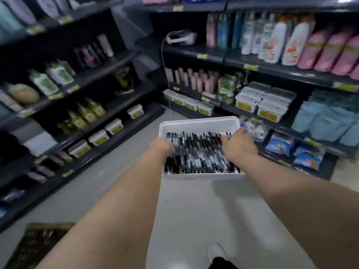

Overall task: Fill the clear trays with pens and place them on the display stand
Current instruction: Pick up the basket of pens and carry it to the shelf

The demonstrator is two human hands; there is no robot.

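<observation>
A white tray [198, 124] full of black pens [198, 152] hangs in front of me above the aisle floor. My left hand [162, 146] grips its left side, fingers hidden under the rim. On the right side my right hand [240, 145] holds the rim, with fingers curled over the pens. The frame is blurred by motion. No display stand can be made out.
Dark shop shelves run along the left [93, 105] and the right [281, 74], stocked with bottles, tubs and packets. Pale floor [194, 220] lies between them. A brown mat [37, 247] lies at lower left. My shoe [216, 251] shows at the bottom.
</observation>
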